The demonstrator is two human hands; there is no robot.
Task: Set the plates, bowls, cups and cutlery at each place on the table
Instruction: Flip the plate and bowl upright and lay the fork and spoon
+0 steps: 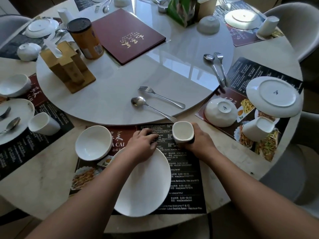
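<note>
At the near place a white plate point(145, 183) lies upright on a dark printed placemat point(184, 187), with a white bowl point(93, 142) upright to its left. My right hand point(201, 141) grips a white cup point(183, 132), mouth up, at the mat's far edge. My left hand point(141, 145) rests on the plate's far rim, fingers curled onto the mat. A fork point(160, 96) and a spoon point(151, 107) lie on the glass turntable point(120, 80) just beyond the cup.
To the right, a place has a plate point(274, 96), bowl point(221, 112) and cup point(259, 128) upside down or tipped, with cutlery point(217, 68) above. The left place has a bowl point(14, 85), cup point(44, 123) and plate. A menu point(127, 33), tin point(84, 38) and wooden holder point(67, 66) stand on the turntable.
</note>
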